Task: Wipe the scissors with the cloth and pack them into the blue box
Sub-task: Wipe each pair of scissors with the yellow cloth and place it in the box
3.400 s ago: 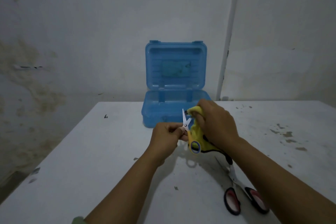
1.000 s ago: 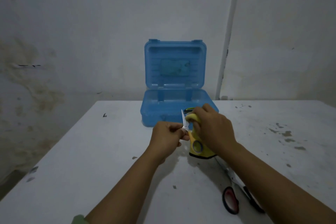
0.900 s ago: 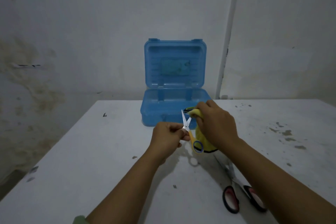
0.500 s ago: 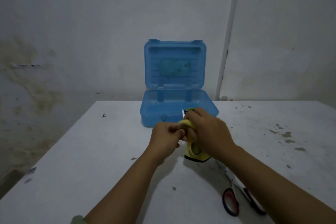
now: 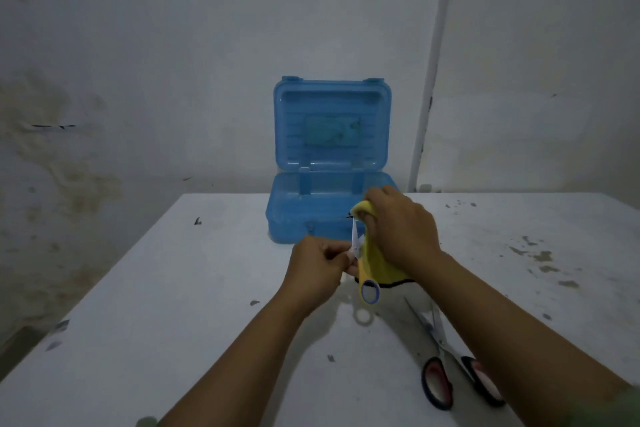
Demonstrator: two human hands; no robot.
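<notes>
- Centrally, the left hand (image 5: 317, 265) holds a small pair of scissors (image 5: 362, 265) with yellow handles, its grip closed, fingers pinched around one handle near the pivot.
- These small scissors stand roughly upright above the desk (image 5: 180, 305), pale blades pointing up and one blue-lined finger ring (image 5: 370, 291) hanging free below the hands.
- To the right, the right hand (image 5: 398, 234) has its grip closed on a yellow cloth (image 5: 379, 263), bunched over the blade area; the cloth's dark-edged lower part drapes down behind the scissors.
- How far the blades are spread is hard to judge, since the cloth and the fingers cover much of them.
- Behind the hands, the blue box (image 5: 329, 204) sits open on the desk, its lid (image 5: 332, 123) standing upright against the wall (image 5: 173, 45) and its tray facing up; the tray's front wall is just beyond the raised blade tips.
- Nearer the camera on the right, a second, larger pair of scissors (image 5: 446, 360) with black and red handles lies flat on the desk, blades pointing towards the hands, partly hidden under the right forearm.
- Dark flecks and stains mark the white desk, mostly on its right side.
</notes>
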